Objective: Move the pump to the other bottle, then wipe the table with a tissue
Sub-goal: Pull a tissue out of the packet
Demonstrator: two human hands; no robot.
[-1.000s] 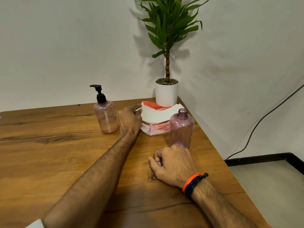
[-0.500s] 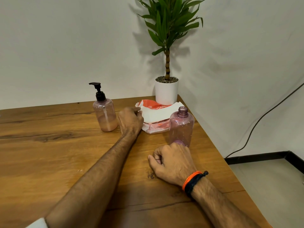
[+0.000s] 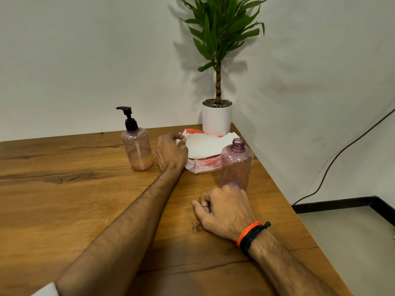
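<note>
On the wooden desk (image 3: 64, 199), toward its far right corner, everything the task needs sits in one cluster. Largest is the potted plant (image 3: 217, 118) at the corner, at about 1 o'clock from the person. In front of it lies the tissue pack (image 3: 203, 165), with a white tissue (image 3: 205, 145) spread over its top. At 11 o'clock from the pack stands the bottle with liquid (image 3: 137, 151), upright, carrying the black pump (image 3: 128, 118); its spout points left, to 9 o'clock. At 4 o'clock from the pack stands the empty bottle (image 3: 236, 165), upright, neck open, no pump on it.

The left hand (image 3: 171, 153) lies between the filled bottle and the pack, its fingers (image 3: 180, 138) curled at the tissue's left edge and apparently pinching it, though the contact itself is hard to make out. The pump is at 10 o'clock from this hand, above it, its long axis vertical; this hand is the nearer one. The right hand (image 3: 224, 208) rests on the desk as a loose fist, holding nothing, just at the foot of the empty bottle.

Judging by this, the pump swap is not yet done. The left fingertips are hidden behind the knuckles, and the pack's print is covered.
</note>
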